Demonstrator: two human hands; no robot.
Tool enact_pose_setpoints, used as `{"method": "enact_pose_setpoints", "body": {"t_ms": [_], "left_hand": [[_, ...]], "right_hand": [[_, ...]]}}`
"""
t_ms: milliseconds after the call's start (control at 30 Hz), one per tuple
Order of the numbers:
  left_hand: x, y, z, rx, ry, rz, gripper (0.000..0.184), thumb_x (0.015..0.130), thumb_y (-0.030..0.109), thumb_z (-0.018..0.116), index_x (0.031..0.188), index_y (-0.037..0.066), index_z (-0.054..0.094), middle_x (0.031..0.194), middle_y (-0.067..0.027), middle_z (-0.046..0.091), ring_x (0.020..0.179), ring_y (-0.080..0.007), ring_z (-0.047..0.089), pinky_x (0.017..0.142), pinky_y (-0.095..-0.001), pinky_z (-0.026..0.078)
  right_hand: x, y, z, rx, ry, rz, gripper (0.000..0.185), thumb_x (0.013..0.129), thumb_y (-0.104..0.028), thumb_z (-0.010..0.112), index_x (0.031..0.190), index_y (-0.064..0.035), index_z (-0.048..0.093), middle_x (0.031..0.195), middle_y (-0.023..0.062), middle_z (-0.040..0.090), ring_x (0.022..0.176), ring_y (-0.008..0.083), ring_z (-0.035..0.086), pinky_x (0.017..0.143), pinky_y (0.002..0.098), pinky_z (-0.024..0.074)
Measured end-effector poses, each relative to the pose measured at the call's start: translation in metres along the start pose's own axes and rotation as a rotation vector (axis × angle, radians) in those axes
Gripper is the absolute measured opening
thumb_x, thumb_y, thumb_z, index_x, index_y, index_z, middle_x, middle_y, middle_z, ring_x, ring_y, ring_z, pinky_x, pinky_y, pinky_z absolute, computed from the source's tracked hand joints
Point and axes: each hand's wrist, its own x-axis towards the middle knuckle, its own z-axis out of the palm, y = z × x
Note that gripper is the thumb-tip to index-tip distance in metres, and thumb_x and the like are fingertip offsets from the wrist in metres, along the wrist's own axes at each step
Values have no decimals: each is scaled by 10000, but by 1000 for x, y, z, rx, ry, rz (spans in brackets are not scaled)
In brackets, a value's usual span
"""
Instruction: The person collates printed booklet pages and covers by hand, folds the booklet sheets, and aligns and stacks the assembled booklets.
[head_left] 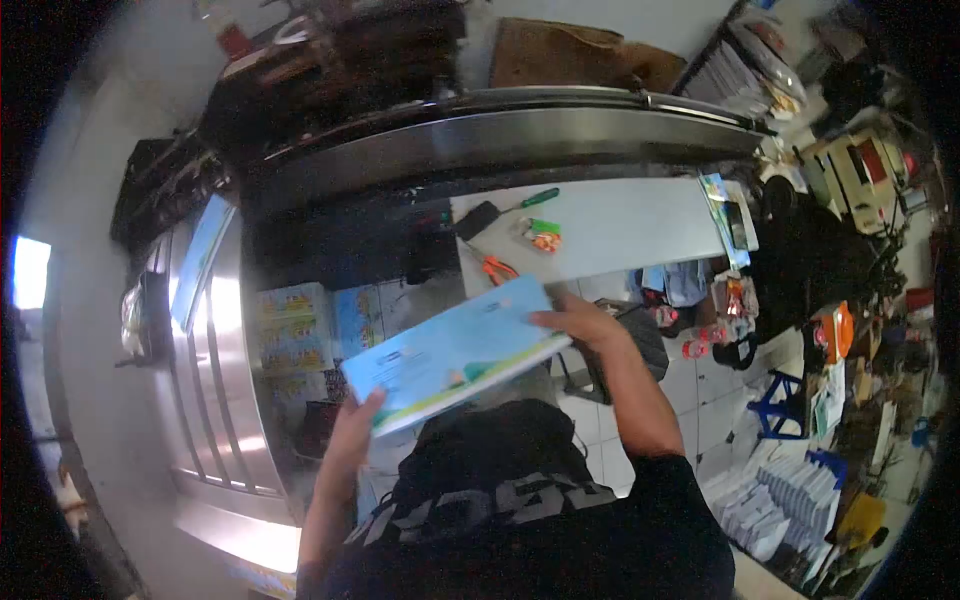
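Observation:
A stack of light-blue printed sheets (455,350), with a green and yellow band along its near edge, is held in front of my body. My left hand (352,428) grips its left end, thumb on top. The right end is in my right hand (582,320), with the fingers partly hidden. The stack slants, its right end farther from me. Just beyond it, on a white work surface (630,225), lie orange-handled pliers (497,268), a green-handled tool (540,197) and a small orange-and-green packet (542,236).
Left, a metal surface with raised ribs (215,400) bears a blue printed sheet (203,255). A long metal bar (500,135) crosses behind the work surface. Paper stacks (785,505) and a blue stool (778,405) stand on the right. Printed sheets (297,325) lie low on the left.

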Motion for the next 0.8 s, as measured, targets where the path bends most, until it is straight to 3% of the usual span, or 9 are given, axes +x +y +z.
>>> {"method": "enact_pose_setpoints", "body": {"t_ms": [33, 100, 167, 333, 467, 567, 600, 700, 800], "left_hand": [[9, 0, 27, 22, -65, -14, 479, 898, 265, 685, 1249, -27, 539, 1173, -100, 623, 1050, -188, 582, 932, -326, 452], [34, 2, 93, 109, -121, 41, 526, 878, 232, 710, 1282, -37, 508, 1194, -111, 614, 1068, -209, 575, 954, -337, 445], [83, -8, 154, 219, -289, 27, 565, 864, 224, 725, 1305, -33, 482, 1214, -113, 599, 1094, -212, 562, 966, -345, 440], [169, -30, 336, 337, -394, 49, 567, 865, 242, 719, 1312, -14, 482, 1235, -116, 589, 1138, -222, 537, 997, -354, 411], [217, -31, 438, 238, -410, 122, 550, 870, 277, 709, 1303, 9, 499, 1251, -112, 584, 1185, -235, 501, 1047, -369, 361], [256, -37, 470, 203, -425, 5, 569, 833, 376, 732, 1258, 33, 569, 1222, -106, 601, 1153, -223, 523, 983, -382, 399], [307, -81, 467, 318, -330, -1, 634, 816, 455, 724, 1279, 53, 562, 1231, -117, 604, 1129, -236, 543, 963, -389, 414], [290, -36, 486, 487, -305, -149, 654, 805, 491, 719, 1262, 48, 575, 1211, -143, 619, 1087, -259, 574, 943, -395, 430], [313, -58, 482, 601, -275, -61, 645, 808, 511, 703, 1233, 37, 598, 1185, -153, 633, 1067, -264, 590, 931, -396, 440]], "right_hand": [[-19, 21, -21, 56, 20, 45, 753, 772, -431, 753, 1314, 26, 499, 1208, 164, 611, 1080, 235, 576, 972, 332, 417], [-36, 83, -58, 386, 124, -127, 651, 806, -367, 728, 1272, 45, 535, 1182, 159, 628, 1065, 234, 580, 977, 330, 414], [-51, 115, -112, 373, 209, -93, 615, 816, -338, 720, 1257, 53, 545, 1170, 155, 634, 1072, 238, 576, 982, 333, 411], [-49, 183, -263, 265, 589, 101, 552, 828, -282, 712, 1248, 44, 567, 1180, 162, 635, 1083, 237, 572, 980, 335, 404], [4, 237, -364, 381, 517, 12, 549, 835, -276, 713, 1269, 25, 564, 1159, 130, 653, 1064, 217, 576, 977, 334, 402], [29, 227, -403, 458, 468, 38, 539, 844, -280, 708, 1272, 16, 568, 1144, 110, 658, 1041, 202, 575, 967, 331, 405], [37, 230, -411, 398, 509, 53, 529, 851, -290, 700, 1265, 15, 575, 1117, 106, 666, 1006, 197, 582, 946, 327, 418], [53, 237, -431, 285, 463, 118, 544, 848, -299, 705, 1268, 19, 571, 1114, 111, 666, 988, 202, 590, 935, 326, 425], [51, 233, -436, 188, 433, 151, 565, 846, -326, 707, 1261, 30, 566, 1117, 134, 660, 980, 209, 596, 918, 339, 442]]}}
